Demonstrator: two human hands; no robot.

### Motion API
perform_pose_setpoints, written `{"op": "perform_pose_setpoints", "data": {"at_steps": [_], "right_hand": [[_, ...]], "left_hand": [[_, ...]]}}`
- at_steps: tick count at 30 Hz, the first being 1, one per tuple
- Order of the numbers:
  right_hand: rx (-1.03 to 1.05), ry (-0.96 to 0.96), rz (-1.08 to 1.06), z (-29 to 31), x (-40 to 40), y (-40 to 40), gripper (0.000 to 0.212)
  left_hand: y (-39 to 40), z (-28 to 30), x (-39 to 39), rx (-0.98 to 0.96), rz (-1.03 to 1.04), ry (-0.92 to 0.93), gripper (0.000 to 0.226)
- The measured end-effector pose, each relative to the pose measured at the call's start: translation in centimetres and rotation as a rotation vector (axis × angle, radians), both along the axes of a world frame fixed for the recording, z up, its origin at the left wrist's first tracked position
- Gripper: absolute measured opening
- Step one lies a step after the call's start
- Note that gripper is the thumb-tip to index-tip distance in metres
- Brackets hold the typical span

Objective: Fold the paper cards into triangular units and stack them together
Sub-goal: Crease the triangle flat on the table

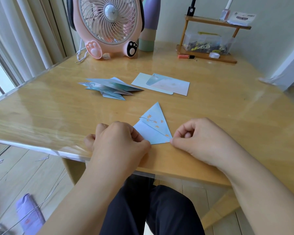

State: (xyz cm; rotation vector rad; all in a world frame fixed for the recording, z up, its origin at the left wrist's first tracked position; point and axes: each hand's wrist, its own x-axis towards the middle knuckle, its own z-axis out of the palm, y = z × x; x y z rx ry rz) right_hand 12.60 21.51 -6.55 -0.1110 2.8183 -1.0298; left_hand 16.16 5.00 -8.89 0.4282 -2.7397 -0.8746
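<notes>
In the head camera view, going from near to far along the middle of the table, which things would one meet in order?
Left hand and right hand, each pinching a near corner of the folded blue card → pile of folded triangular units and flat unfolded cards → pink fan at the far edge.

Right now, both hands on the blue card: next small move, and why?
Probably press the crease flat along the near edge. The left hand and right hand pinch the two near corners of the blue card, already a triangle but its flap looks slightly raised. Then it can join the folded pile.
</notes>
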Motion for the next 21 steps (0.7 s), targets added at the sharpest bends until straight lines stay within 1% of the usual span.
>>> {"op": "perform_pose_setpoints", "data": {"at_steps": [3, 5, 6, 8, 10, 12, 14, 16, 18, 21], "right_hand": [[0.021, -0.029, -0.002, 0.2, -0.3, 0.1, 0.014], [0.061, -0.007, 0.024, 0.4, -0.3, 0.1, 0.011], [0.087, 0.039, 0.055, 0.5, -0.2, 0.2, 0.009], [0.132, 0.199, 0.175, 0.5, 0.1, 0.3, 0.013], [0.15, 0.318, 0.326, 0.4, 0.3, 0.2, 0.013], [0.19, 0.364, 0.436, 0.0, 0.1, 0.2, 0.011], [0.237, 0.401, 0.483, -0.4, -0.4, 0.4, 0.013], [0.322, 0.515, 0.531, -0.8, -0.7, 0.4, 0.021], [0.376, 0.61, 0.568, -1.1, -0.8, 0.6, 0.028], [0.43, 0.697, 0.627, -1.3, -0.9, 0.8, 0.029]], "left_hand": [[-0.1, 0.0, 0.1, -0.009, -0.002, -0.007, 0.013], [-0.4, 0.0, 0.1, -0.013, -0.006, -0.004, 0.01], [-0.6, 0.0, 0.1, -0.018, -0.009, 0.002, 0.009], [-1.1, -0.1, 0.1, -0.048, -0.036, 0.024, 0.011], [-1.8, -0.2, 0.2, -0.07, -0.129, 0.076, 0.017], [-2.6, -0.2, 0.1, -0.078, -0.29, 0.138, 0.021], [-3.4, -0.1, -0.3, -0.132, -0.471, 0.14, 0.039], [-4.1, -0.1, -0.9, -0.174, -0.57, 0.127, 0.052], [-4.5, 0.1, -1.6, -0.196, -0.633, 0.136, 0.05], [-4.8, 0.5, -2.6, -0.285, -0.746, 0.162, 0.038]]}}
